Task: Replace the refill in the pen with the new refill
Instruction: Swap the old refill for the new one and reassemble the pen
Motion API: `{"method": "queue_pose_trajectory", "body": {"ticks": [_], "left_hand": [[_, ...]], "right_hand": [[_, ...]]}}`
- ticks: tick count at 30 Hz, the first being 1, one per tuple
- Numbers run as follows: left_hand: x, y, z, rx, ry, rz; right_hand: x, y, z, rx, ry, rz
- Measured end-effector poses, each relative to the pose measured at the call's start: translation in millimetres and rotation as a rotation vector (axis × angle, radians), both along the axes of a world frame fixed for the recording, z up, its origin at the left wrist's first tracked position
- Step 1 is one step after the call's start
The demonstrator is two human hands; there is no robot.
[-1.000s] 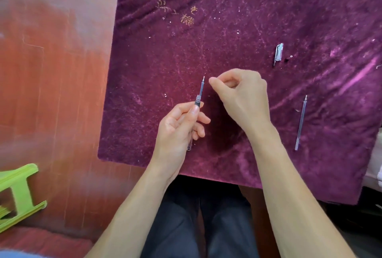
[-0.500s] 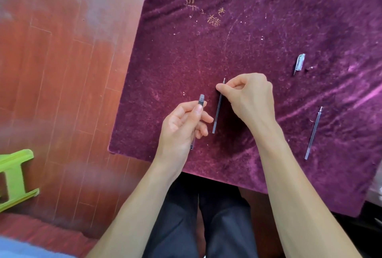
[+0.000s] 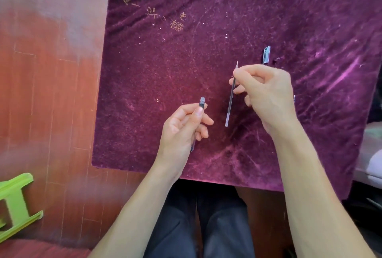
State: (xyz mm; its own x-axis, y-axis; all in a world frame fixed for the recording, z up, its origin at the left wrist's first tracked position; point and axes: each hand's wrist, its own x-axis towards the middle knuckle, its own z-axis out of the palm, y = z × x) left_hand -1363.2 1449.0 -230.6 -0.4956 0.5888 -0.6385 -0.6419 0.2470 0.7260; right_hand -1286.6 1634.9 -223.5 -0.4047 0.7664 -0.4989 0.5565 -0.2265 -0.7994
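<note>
My left hand (image 3: 184,127) grips the clear pen barrel (image 3: 201,103), whose threaded open end points up and away. To its right, my right hand (image 3: 266,94) pinches a thin refill (image 3: 230,104) near its tip. The refill hangs free of the barrel, its tail pointing down toward me. The pen cap (image 3: 266,54) lies on the purple cloth (image 3: 186,51) just beyond my right hand. A second refill on the cloth is almost wholly hidden behind my right hand; only a small bit (image 3: 294,98) shows.
The purple velvet cloth covers a small table, its near edge just above my knees. Red wooden floor (image 3: 47,92) lies to the left, with a green plastic stool (image 3: 14,206) at lower left. Pale objects (image 3: 372,154) sit past the cloth's right edge.
My right hand has pulled the refill fully out of the barrel and carried it to the right. The left hand keeps hold of the empty barrel. The view has shifted left.
</note>
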Motion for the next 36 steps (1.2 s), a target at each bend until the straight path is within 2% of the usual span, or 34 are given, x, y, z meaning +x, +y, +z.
{"method": "queue_pose_trajectory", "body": {"ticks": [4, 12, 16, 25, 36], "left_hand": [[15, 21, 1, 0.012, 0.013, -0.088], [37, 47, -2, 0.015, 0.026, -0.199], [44, 52, -3, 0.015, 0.037, -0.223], [50, 54, -6, 0.026, 0.054, -0.234], [52, 53, -9, 0.031, 0.058, -0.213]], "right_hand": [[30, 16, 6, -0.07, 0.189, -0.158], [72, 29, 10, -0.241, 0.376, -0.486], [81, 25, 10, -0.298, 0.424, -0.58], [84, 23, 4, -0.306, 0.45, -0.638], [81, 25, 1, -0.248, 0.405, -0.559]]}}
